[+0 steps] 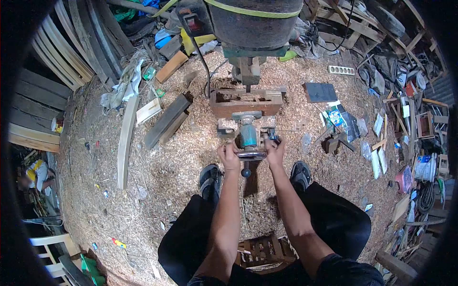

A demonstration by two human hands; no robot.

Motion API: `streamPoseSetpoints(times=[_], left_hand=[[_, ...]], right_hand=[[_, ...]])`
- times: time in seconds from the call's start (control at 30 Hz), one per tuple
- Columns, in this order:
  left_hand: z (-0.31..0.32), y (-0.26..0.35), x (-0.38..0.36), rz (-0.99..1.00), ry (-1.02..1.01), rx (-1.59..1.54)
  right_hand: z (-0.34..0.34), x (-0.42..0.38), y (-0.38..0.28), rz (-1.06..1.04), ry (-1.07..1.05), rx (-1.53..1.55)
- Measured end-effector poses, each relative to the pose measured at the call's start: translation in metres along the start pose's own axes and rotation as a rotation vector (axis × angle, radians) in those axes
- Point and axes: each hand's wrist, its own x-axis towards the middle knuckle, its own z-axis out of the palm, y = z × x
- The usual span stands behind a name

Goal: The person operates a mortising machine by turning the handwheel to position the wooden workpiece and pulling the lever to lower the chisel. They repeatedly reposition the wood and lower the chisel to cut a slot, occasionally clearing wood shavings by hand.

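My left hand (230,156) is closed around the left side of a metal handwheel (251,156). On the wheel's right side, my right hand (275,153) is also closed, its fingertips beside a small dark lever (272,137). A black ball knob (245,172) sticks out below the wheel. Behind the wheel is a worn green vise-like cylinder (248,135) of a machine. Just beyond it, a reddish-brown wooden piece with a slotted recess (246,104) lies across the machine, under a tool bit (248,88) that hangs from the dark machine head (255,26).
Wood shavings cover the floor (157,209). Dark beams (167,120) and a long plank (127,143) lie left; a dark board (320,92) and a power strip (341,70) lie right. A wooden crate (267,252) is between my legs. Another person (38,175) is far left.
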Motion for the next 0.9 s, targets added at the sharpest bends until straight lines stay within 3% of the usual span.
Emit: streamPoseSetpoints(times=[0.03,0.07,0.2,0.33,0.43,0.47,0.6,0.7,0.73,0.83,0.9], left_hand=[[0.000,-0.002,0.000,-0.002,-0.015,-0.030],[0.000,-0.003,-0.001,-0.015,0.000,-0.021],[0.004,0.007,-0.002,-0.055,0.032,-0.011],[0.005,0.006,-0.002,-0.033,0.034,-0.020],[0.003,0.003,-0.001,-0.031,0.034,0.016],[0.003,0.003,-0.002,-0.033,0.031,0.007],[0.004,0.003,-0.003,0.009,0.051,0.049],[0.004,0.004,0.000,-0.006,0.032,0.030],[0.002,0.005,-0.001,-0.031,0.019,0.006],[0.003,0.007,-0.002,-0.013,0.028,0.014],[0.003,0.004,-0.002,-0.009,0.029,-0.011]], right_hand=[[-0.001,-0.002,-0.005,0.270,-0.023,0.230],[0.000,-0.004,-0.010,0.216,0.002,0.191],[0.001,-0.008,-0.017,-0.364,0.006,-0.332],[-0.003,0.002,0.004,0.045,-0.001,0.099],[-0.002,0.010,-0.008,0.610,0.058,0.434],[-0.005,0.004,-0.017,0.474,-0.024,0.310],[0.001,-0.003,0.004,0.075,0.075,0.140],[0.004,-0.007,0.011,-0.059,0.011,-0.035],[-0.007,-0.002,0.007,-0.038,-0.117,-0.216],[-0.002,-0.003,-0.002,0.507,-0.174,0.397],[0.004,-0.005,-0.006,0.482,-0.085,0.327]])
